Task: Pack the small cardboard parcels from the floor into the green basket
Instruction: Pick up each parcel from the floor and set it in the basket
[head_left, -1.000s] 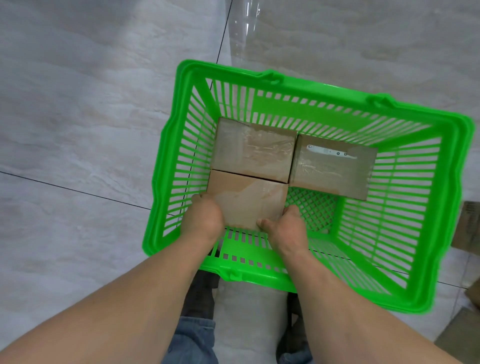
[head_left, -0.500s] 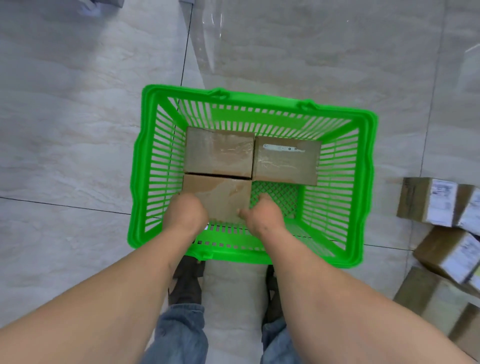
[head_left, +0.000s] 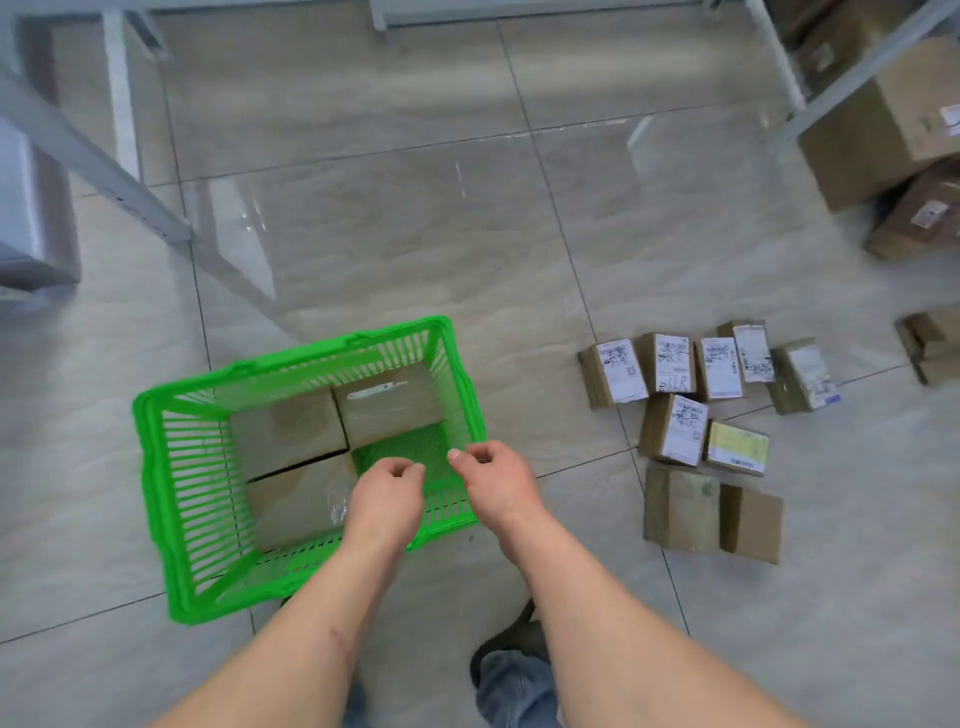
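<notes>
At the left, the basket sits on the tiled floor with three parcels already lying flat on its bottom: one at the far left, one at the far right touching it, and one at the near left, partly hidden by the left wrist. The near right quarter of the basket floor shows bare green mesh, so there looks to be room for a fourth in this layer. Just above that gap, the left hand hangs with fingers loosely curled and holds nothing; beside it, over the basket's right rim, the right hand is likewise half curled and empty, thumb near the forefinger but pinching nothing that shows. Further right, well apart from the basket, the rest of the parcels lie on the floor: a row of five labelled ones, two more just below them, and two plain ones nearest the person, making about nine to go. A further carton at the far right edge is too blurred to count. By that reckoning, roughly a quarter of the packing is done, and the next step is probably a reach rightward for another parcel.
</notes>
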